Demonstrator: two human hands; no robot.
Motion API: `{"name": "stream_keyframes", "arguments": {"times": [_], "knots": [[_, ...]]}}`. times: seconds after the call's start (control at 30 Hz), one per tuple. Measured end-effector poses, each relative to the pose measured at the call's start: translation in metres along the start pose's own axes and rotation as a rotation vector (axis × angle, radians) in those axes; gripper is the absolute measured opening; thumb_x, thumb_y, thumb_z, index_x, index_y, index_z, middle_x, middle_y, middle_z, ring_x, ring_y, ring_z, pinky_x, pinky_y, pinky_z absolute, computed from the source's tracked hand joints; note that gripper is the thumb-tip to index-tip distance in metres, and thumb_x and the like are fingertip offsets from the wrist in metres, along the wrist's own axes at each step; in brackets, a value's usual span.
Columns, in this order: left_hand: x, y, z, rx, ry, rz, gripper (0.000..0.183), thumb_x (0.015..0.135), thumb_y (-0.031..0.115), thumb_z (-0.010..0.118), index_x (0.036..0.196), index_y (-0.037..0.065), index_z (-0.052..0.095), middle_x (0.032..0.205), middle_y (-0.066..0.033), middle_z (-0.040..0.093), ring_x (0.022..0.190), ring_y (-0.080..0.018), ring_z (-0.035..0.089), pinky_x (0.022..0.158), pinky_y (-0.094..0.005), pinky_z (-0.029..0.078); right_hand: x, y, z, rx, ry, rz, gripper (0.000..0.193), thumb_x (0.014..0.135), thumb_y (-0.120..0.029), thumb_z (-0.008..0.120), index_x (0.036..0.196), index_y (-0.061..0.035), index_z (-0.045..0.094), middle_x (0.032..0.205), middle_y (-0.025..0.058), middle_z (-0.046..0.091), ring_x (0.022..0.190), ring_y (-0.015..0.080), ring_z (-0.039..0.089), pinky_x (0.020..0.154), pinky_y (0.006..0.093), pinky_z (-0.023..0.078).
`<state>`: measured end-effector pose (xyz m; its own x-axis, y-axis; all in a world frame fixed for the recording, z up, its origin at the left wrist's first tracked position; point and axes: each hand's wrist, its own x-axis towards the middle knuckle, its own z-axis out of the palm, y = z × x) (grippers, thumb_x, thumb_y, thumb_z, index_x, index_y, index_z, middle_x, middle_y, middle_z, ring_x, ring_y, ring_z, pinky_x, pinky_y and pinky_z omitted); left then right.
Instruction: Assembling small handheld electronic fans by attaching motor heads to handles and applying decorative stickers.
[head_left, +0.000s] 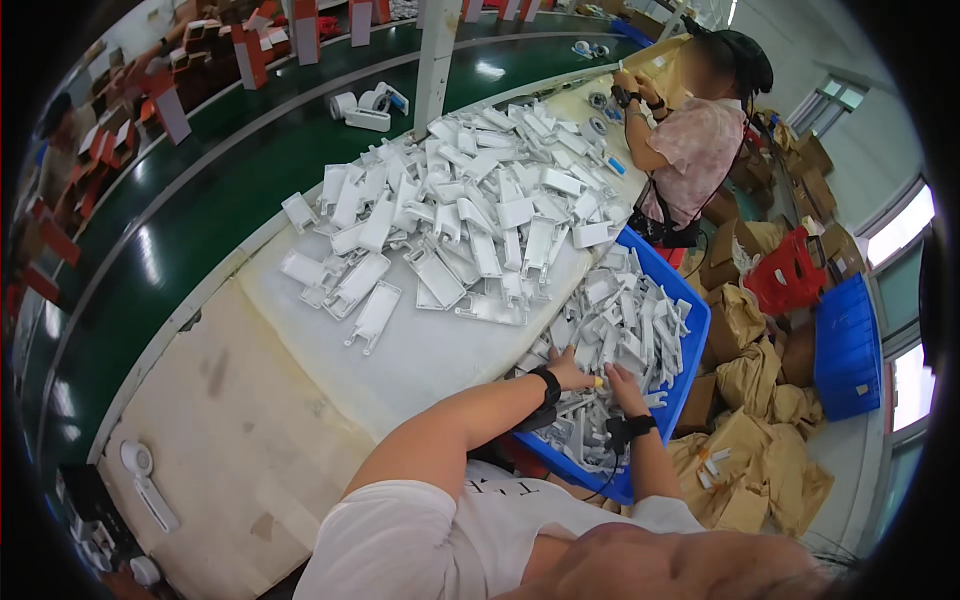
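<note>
Both my hands reach down among the white plastic housings (pixel 640 330) that fill a blue bin (pixel 692 365) beside the table. My left hand (pixel 572 372) lies over the parts with its fingers apart, and something small and yellow (pixel 598 382) shows at its fingertip. Close to its right, my right hand (pixel 627 390) touches the parts with fingers stretched out; some of its fingertips are hard to make out. No part is clearly lifted in either hand. Each wrist wears a black band. On the table, left of and beyond the bin, spreads a large heap of similar white housings (pixel 480 215).
The table (pixel 220 400) runs along my left. A metal post (pixel 435 70) rises at its far edge, before a green conveyor (pixel 250 170). Another person (pixel 690 150) works at the far right. Cardboard boxes, brown paper, a red crate (pixel 785 270) and a blue crate (pixel 848 345) crowd the right side.
</note>
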<state>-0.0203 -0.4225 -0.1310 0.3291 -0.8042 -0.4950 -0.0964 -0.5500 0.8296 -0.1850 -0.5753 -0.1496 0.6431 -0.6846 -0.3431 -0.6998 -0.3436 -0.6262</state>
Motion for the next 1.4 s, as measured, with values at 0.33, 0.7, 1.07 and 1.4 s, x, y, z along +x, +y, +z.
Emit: {"name": "stream_keyframes", "arguments": {"times": [0.33, 0.7, 1.07, 1.4], "knots": [[-0.012, 0.009, 0.006, -0.803, 0.046, 0.075, 0.091, 0.065, 0.035, 0.069, 0.138, 0.001, 0.027, 0.138, -0.0231, 0.023, 0.112, -0.0299, 0.047, 0.092, -0.0367, 0.041, -0.025, -0.087, 0.016, 0.899, -0.022, 0.119, 0.052, 0.088, -0.039, 0.052, 0.119, 0.0030, 0.050, 0.111, 0.0097, 0.058, 0.097, 0.0172, 0.056, 0.085, 0.0282, 0.042], [-0.048, 0.074, -0.008, -0.654, 0.286, 0.550, 0.057, 0.085, 0.032, 0.054, 0.129, -0.001, 0.039, 0.131, -0.0178, 0.035, 0.124, -0.0278, 0.034, 0.102, -0.0341, 0.030, -0.037, -0.159, -0.022, 1.108, 0.139, -0.375, 0.039, 0.092, -0.034, 0.046, 0.111, -0.0006, 0.055, 0.101, 0.0059, 0.059, 0.089, 0.0140, 0.055, 0.080, 0.0276, 0.043], [-0.148, 0.027, -0.140, -0.691, 0.801, 0.779, 0.061, 0.088, 0.021, 0.057, 0.136, 0.001, 0.024, 0.108, -0.0065, 0.047, 0.078, -0.0091, 0.053, 0.063, -0.0206, 0.045, -0.032, -0.340, 0.041, 0.587, -0.153, -1.155, 0.038, 0.091, -0.026, 0.045, 0.115, 0.0016, 0.055, 0.130, 0.0130, 0.045, 0.123, 0.0242, 0.038, 0.103, 0.0335, 0.026], [-0.180, -0.084, -0.214, -0.460, 1.122, 0.427, 0.050, 0.078, 0.023, 0.056, 0.117, -0.006, 0.044, 0.121, -0.0219, 0.047, 0.113, -0.0340, 0.045, 0.094, -0.0375, 0.037, -0.007, -0.425, 0.151, 0.149, -0.222, -1.388, 0.028, 0.089, -0.013, 0.049, 0.115, -0.0051, 0.055, 0.124, 0.0143, 0.050, 0.125, 0.0354, 0.038, 0.104, 0.0392, 0.028]]}}
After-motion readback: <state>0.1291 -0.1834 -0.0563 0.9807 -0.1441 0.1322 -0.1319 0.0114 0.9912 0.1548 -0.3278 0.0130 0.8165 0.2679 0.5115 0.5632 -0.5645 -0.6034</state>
